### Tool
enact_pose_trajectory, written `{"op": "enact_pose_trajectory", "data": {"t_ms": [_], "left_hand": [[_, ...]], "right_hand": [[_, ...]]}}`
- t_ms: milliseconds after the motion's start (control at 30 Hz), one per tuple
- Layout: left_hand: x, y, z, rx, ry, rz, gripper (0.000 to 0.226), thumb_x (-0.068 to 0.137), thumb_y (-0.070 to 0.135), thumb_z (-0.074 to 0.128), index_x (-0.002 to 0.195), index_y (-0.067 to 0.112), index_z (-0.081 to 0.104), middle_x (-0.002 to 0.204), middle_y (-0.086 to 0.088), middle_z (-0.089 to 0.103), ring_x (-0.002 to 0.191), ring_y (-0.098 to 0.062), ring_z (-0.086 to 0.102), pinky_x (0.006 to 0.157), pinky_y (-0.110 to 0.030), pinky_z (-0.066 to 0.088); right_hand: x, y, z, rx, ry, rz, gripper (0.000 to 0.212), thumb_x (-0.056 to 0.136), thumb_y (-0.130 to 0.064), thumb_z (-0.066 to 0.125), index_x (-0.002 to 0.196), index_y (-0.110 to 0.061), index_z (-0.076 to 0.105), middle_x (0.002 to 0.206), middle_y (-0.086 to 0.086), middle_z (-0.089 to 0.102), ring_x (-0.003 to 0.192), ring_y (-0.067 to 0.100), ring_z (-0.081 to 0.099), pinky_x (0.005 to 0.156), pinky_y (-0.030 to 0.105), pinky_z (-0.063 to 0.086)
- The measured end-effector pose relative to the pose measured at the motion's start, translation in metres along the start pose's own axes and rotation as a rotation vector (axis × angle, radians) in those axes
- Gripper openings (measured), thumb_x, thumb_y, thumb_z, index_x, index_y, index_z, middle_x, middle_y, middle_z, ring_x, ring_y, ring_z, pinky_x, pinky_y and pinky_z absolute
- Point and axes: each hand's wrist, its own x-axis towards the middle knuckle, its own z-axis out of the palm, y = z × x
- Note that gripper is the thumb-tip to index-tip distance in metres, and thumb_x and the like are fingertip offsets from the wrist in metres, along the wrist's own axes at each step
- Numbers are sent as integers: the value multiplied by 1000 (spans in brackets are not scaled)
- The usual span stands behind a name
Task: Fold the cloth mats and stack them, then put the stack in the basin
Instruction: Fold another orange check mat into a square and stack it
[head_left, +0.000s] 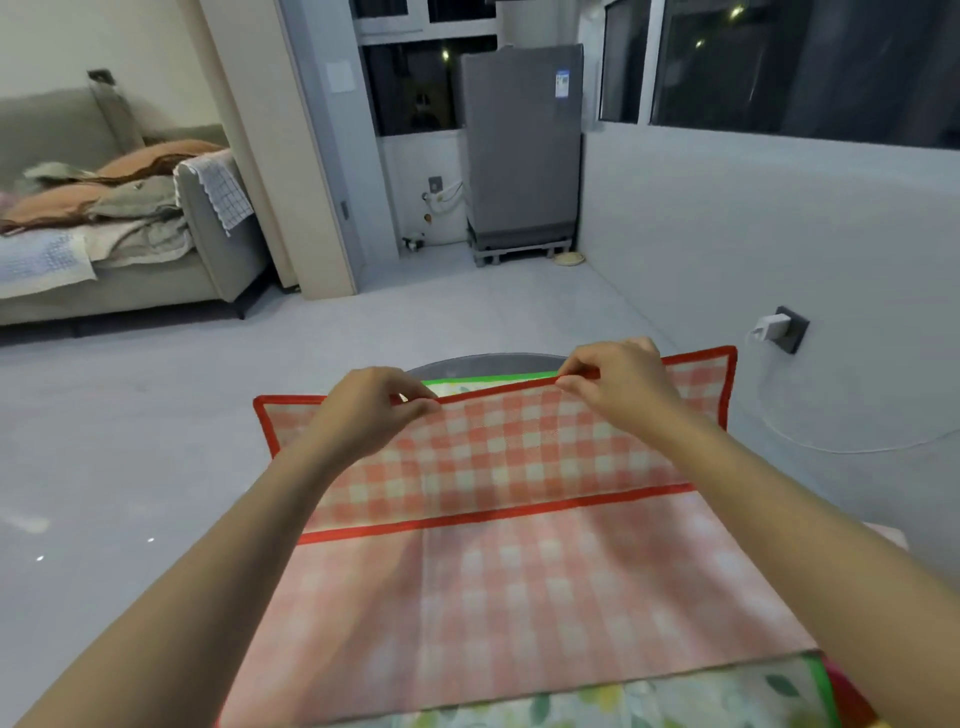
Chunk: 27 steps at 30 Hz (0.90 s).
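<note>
A red-and-white checked cloth mat (498, 467) with a red border lies in front of me, its near part turned over so the paler underside faces up. My left hand (371, 405) pinches the mat's far red edge. My right hand (613, 376) pinches the same edge further right. Beneath it lies a floral mat (675, 696) with a green border, showing at the near edge and as a thin strip at the far side. Behind the mats the grey rim of the basin (488, 361) peeks out; most of it is hidden.
Grey floor spreads all around. A low grey wall with a socket and plugged charger (779, 327) runs along the right. A grey washing machine (522, 150) stands at the back. A sofa (104, 234) piled with bedding is at the left.
</note>
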Motion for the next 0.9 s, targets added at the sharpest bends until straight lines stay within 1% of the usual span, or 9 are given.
{"op": "enact_pose_trajectory", "data": {"t_ms": [100,200,300,467,567,633,733,800,900], "left_hand": [[-38,11,-14,16,-4,30,14,84,31,67,93,24,76,82,13,62,75,-7,57,67,-24,42],[-75,17,-15,17,-25,35,13,81,36,69,90,29,76,82,15,64,72,-4,58,69,-28,47],[-109,21,-6,-8,-28,39,9,81,33,71,88,30,75,83,12,66,73,-4,58,72,-30,49],[-149,18,25,-2,-76,47,13,82,34,70,92,30,76,85,11,64,76,-4,56,76,-30,47],[-166,14,45,-6,-108,38,14,82,34,69,93,29,76,87,11,64,82,-5,56,77,-27,46],[-174,11,57,3,-146,37,14,84,33,67,95,30,75,88,13,63,82,-4,54,75,-21,43],[-180,9,65,5,-193,29,14,84,33,66,94,32,75,85,17,59,80,0,51,68,-11,36],[-181,8,67,-18,-222,17,12,81,35,69,91,32,75,84,16,59,77,2,50,66,-9,35],[-181,6,70,-10,-251,9,12,79,36,71,90,33,75,85,18,58,78,2,50,65,-8,34]], "right_hand": [[-33,-14,-25,31,-74,-19,8,85,-36,65,85,-30,71,81,-15,67,87,11,57,88,29,41],[-68,-23,-38,-19,-112,-77,8,82,-33,69,83,-26,73,78,-12,68,72,6,55,76,22,36],[-100,-26,-41,-8,-150,-122,6,81,-28,70,83,-24,75,78,-11,69,73,6,57,69,18,35],[-141,-14,-20,-17,-211,-158,8,82,-31,69,84,-25,74,85,-11,69,87,13,57,84,28,37],[-161,-5,-4,-15,-284,-138,9,82,-31,70,85,-24,74,85,-10,69,87,15,58,85,32,43],[-171,1,5,-29,-320,-124,11,82,-32,68,86,-24,74,86,-10,69,88,14,57,84,29,43],[-183,6,15,-48,-374,-116,12,84,-35,65,90,-27,73,83,-20,60,89,9,53,84,22,41],[-188,7,21,-37,-397,-112,13,85,-37,64,91,-29,72,81,-23,54,89,6,51,82,20,39],[-191,9,24,-21,-405,-98,14,85,-39,64,91,-29,72,82,-21,55,89,5,50,81,19,38]]}}
